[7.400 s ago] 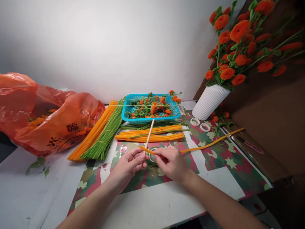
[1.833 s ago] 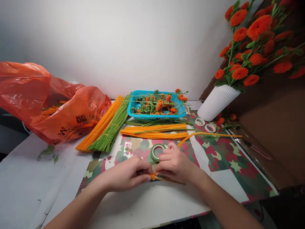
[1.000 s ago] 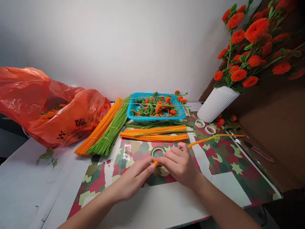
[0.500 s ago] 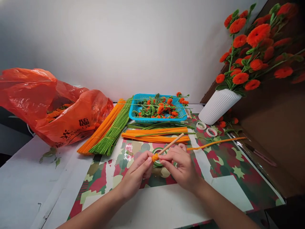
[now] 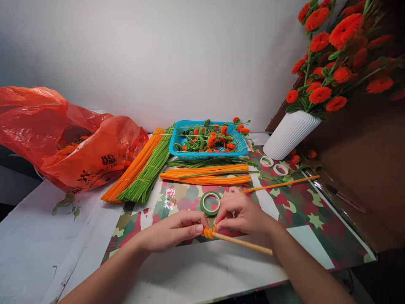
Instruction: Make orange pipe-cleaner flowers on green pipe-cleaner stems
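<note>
In the head view, my left hand is closed around the coiled end of a thin wooden stick, which slants down to the right. Several turns of an orange pipe cleaner wrap the stick beside my left thumb. My right hand pinches the same pipe cleaner just right of the coil. Its long free length runs out behind that hand toward the upper right. A roll of green tape lies flat just beyond my fingers. The stick's left tip is hidden in my left hand.
Orange pipe cleaners lie behind the hands, with a green bundle to their left. A blue basket holds orange flowers. A white vase stands at right, near white tape rolls. A red plastic bag sits left.
The stick has swung from pointing up and right to pointing down and right. Both hands have come slightly lower, uncovering the green tape roll. More of the coil shows.
</note>
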`<state>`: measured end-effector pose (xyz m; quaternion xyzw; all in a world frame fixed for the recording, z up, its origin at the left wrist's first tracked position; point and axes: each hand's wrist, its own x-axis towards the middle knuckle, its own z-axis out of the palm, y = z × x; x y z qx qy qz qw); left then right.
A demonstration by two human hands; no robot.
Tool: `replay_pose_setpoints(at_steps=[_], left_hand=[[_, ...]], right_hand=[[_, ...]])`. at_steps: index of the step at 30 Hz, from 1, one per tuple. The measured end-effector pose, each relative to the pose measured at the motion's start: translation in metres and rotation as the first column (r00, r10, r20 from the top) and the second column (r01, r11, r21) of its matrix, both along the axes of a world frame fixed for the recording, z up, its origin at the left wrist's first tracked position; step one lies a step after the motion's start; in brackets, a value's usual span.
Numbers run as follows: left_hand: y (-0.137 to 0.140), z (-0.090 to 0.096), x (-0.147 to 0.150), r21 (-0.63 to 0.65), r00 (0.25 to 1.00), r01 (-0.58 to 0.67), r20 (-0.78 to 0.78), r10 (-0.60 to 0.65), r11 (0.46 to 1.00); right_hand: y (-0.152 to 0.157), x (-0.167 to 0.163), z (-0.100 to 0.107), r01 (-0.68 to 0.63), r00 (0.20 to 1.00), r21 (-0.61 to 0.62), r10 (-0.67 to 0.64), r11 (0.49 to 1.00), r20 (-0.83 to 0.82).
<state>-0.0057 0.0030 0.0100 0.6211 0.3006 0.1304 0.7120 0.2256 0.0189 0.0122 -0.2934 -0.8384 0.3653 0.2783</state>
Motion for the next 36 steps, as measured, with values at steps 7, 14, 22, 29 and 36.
replay_pose_setpoints(at_steps=[7,14,22,29,36], left_hand=[[0.001,0.011,0.003,0.427,0.924,0.089,-0.373,0.086,0.9],[-0.008,0.001,0.013,0.566,0.895,-0.161,-0.261,0.361,0.809],[-0.019,-0.002,0.025,0.465,0.833,-0.488,-0.006,0.554,0.739],[-0.018,-0.016,0.022,-0.013,0.792,-0.579,0.23,0.566,0.815],[-0.011,-0.013,0.011,-0.052,0.884,-0.401,0.238,0.402,0.914]], right_hand=[[-0.001,-0.004,-0.011,0.069,0.989,0.433,-0.118,0.899,0.088],[-0.01,-0.012,-0.014,0.244,0.954,0.626,-0.301,0.741,-0.016],[-0.018,-0.018,-0.011,0.392,0.918,0.563,-0.35,0.727,-0.187],[-0.019,-0.018,-0.006,0.374,0.927,0.527,-0.294,0.763,-0.232],[-0.006,-0.008,-0.005,0.295,0.931,0.208,-0.232,0.932,-0.281]])
